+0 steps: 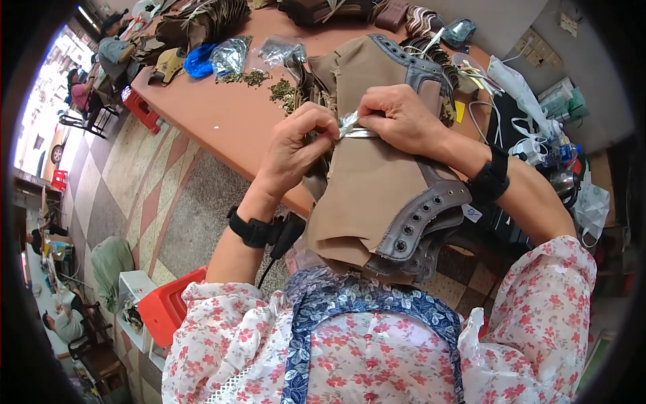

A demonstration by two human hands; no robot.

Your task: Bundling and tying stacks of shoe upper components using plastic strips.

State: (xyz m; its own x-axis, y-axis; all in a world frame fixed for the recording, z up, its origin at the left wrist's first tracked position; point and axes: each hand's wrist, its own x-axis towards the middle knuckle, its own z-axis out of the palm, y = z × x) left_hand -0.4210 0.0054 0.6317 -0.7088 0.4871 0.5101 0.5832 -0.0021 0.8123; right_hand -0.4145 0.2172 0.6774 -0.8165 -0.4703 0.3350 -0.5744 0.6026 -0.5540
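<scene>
A thick bundle of tan shoe uppers (377, 178) with grey eyelet strips lies over the table's near edge, its lower end hanging close to my apron. A shiny, clear-silvery tie strip (361, 132) crosses the middle of the bundle. On the left side of it, my left hand (304, 143) is closed in a pinch on the strip's end. My right hand (406, 122) rests over the bundle, thumb and fingers pinching the strip from the other side. Both hands almost meet at the strip. Part of the strip is hidden under my fingers.
On the brown table (195, 108) lie loose brass-coloured eyelets (284, 94), a blue bag (199, 62) and clear plastic bags (230, 55). Stacks of brown pieces (202, 25) stand at the back. Cables and white bags (515, 87) crowd the right. A red stool (171, 306) stands left; people sit farther off.
</scene>
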